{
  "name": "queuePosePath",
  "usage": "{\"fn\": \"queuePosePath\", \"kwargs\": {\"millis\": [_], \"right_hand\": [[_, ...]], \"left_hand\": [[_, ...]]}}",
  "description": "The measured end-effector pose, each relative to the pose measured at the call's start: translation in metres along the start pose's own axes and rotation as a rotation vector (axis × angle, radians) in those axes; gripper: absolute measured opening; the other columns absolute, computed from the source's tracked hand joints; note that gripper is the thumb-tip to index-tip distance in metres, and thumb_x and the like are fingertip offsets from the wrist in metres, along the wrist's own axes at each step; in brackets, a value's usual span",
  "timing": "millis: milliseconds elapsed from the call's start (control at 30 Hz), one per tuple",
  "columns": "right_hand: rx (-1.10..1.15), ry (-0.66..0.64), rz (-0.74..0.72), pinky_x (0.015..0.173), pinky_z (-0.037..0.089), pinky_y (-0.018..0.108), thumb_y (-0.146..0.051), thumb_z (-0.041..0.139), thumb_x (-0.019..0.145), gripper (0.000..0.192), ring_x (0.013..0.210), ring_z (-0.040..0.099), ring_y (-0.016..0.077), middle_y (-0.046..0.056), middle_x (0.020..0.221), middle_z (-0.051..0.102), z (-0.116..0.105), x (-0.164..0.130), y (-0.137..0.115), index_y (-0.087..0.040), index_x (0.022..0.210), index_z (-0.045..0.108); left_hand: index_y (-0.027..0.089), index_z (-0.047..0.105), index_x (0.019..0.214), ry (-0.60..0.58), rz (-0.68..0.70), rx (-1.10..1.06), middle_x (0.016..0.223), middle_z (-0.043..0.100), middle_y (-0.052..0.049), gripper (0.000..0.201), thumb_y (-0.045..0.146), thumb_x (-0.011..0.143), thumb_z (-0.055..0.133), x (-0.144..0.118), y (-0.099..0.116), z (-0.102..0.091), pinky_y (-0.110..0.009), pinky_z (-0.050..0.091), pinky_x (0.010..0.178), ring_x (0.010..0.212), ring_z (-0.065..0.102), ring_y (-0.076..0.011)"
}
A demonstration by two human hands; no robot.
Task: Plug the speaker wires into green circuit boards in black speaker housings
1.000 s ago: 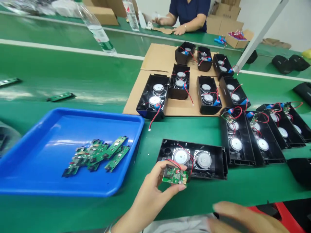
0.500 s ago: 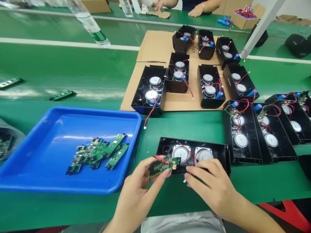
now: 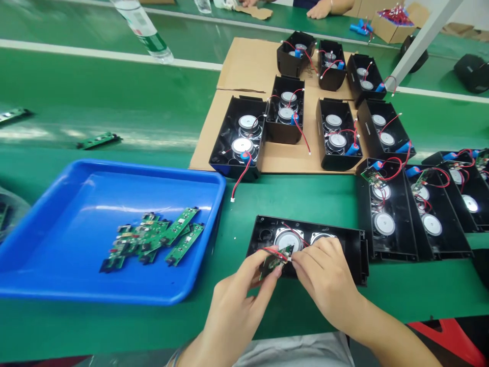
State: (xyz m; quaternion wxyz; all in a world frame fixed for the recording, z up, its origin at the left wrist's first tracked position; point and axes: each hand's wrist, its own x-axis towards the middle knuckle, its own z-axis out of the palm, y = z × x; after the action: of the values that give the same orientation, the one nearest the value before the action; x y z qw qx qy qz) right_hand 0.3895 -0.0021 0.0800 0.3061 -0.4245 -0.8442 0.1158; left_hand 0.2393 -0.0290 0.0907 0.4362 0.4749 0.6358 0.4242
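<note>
Low in the frame's centre, our left hand [image 3: 244, 293] pinches the small circuit board [image 3: 275, 260] tilted above the open speaker housing [image 3: 309, 244], so our right hand [image 3: 324, 278], fingertips pressed together, meets its red wire [image 3: 275, 252].

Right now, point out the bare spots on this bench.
Free: green bench between cardboard sheet and bottle; blue tray left of its circuit boards. Crowded: right side, packed with speaker housings.
</note>
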Motion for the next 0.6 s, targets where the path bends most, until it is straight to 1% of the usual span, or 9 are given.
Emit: {"fn": "queuePosePath", "kwargs": {"millis": [67,133,200,267,333,400,500,600], "right_hand": [[-0.015,0.007,0.004,0.061,0.030,0.032,-0.006,0.045,0.091,0.022,0.063,0.042,0.0150,0.003,0.065,0.058,0.000,0.002,0.000,-0.011,0.076,0.061],[-0.031,0.015,0.029,0.060,0.030,0.031,-0.008,0.044,0.091,0.025,0.061,0.042,0.0148,0.002,0.062,0.055,0.001,0.002,-0.001,-0.011,0.072,0.060],[-0.029,0.010,0.060,0.059,0.029,0.031,-0.009,0.043,0.092,0.028,0.060,0.041,0.0148,0.002,0.060,0.052,0.002,0.002,-0.001,-0.012,0.069,0.059],[-0.013,-0.006,0.074,0.059,0.030,0.031,-0.011,0.042,0.093,0.029,0.060,0.041,0.0149,0.002,0.060,0.052,0.004,0.001,-0.002,-0.012,0.068,0.058],[-0.018,-0.004,0.074,0.059,0.030,0.031,-0.010,0.043,0.092,0.029,0.061,0.041,0.0151,0.002,0.061,0.053,0.006,0.001,-0.003,-0.012,0.068,0.058],[-0.045,0.012,0.062,0.061,0.031,0.031,-0.008,0.043,0.092,0.027,0.061,0.041,0.0153,0.003,0.061,0.054,0.007,0.000,-0.004,-0.011,0.069,0.058],[-0.049,0.005,0.047,0.063,0.032,0.031,-0.008,0.042,0.093,0.024,0.062,0.042,0.0154,0.004,0.064,0.057,0.004,0.001,-0.004,-0.010,0.076,0.060],[-0.011,-0.045,0.064,0.065,0.033,0.031,-0.013,0.042,0.095,0.019,0.064,0.044,0.0154,0.004,0.068,0.059,-0.002,0.002,0.001,-0.007,0.098,0.059]], "left_hand": [[0.028,0.066,0.095,-0.076,0.020,0.030,0.082,0.072,0.003,0.021,0.021,0.075,0.069,0.002,-0.007,-0.003,-0.022,0.050,0.065,0.068,0.067,-0.0175],[0.029,0.068,0.094,-0.118,0.043,0.058,0.080,0.072,0.003,0.020,0.024,0.076,0.069,0.002,-0.016,-0.005,-0.022,0.049,0.063,0.063,0.066,-0.0163],[0.030,0.068,0.095,-0.114,0.062,0.074,0.080,0.073,0.002,0.019,0.025,0.077,0.069,-0.001,-0.024,-0.005,-0.023,0.049,0.064,0.064,0.066,-0.0170],[0.030,0.067,0.099,-0.092,0.080,0.078,0.087,0.074,0.001,0.022,0.024,0.078,0.067,-0.004,-0.030,-0.003,-0.023,0.050,0.068,0.073,0.069,-0.0190],[0.030,0.064,0.102,-0.088,0.109,0.083,0.095,0.074,0.001,0.025,0.022,0.078,0.067,-0.008,-0.033,-0.001,-0.022,0.051,0.072,0.081,0.070,-0.0197],[0.029,0.063,0.102,-0.075,0.148,0.097,0.098,0.074,0.001,0.026,0.019,0.078,0.066,-0.009,-0.032,0.001,-0.022,0.052,0.075,0.083,0.071,-0.0195],[0.027,0.062,0.102,-0.050,0.223,0.109,0.096,0.075,0.000,0.027,0.014,0.079,0.063,-0.006,-0.026,0.003,-0.022,0.055,0.074,0.081,0.071,-0.0190],[0.026,0.058,0.103,-0.042,0.295,0.098,0.087,0.075,0.003,0.028,0.009,0.082,0.055,-0.001,-0.017,0.002,-0.019,0.056,0.066,0.072,0.072,-0.0148]]}}
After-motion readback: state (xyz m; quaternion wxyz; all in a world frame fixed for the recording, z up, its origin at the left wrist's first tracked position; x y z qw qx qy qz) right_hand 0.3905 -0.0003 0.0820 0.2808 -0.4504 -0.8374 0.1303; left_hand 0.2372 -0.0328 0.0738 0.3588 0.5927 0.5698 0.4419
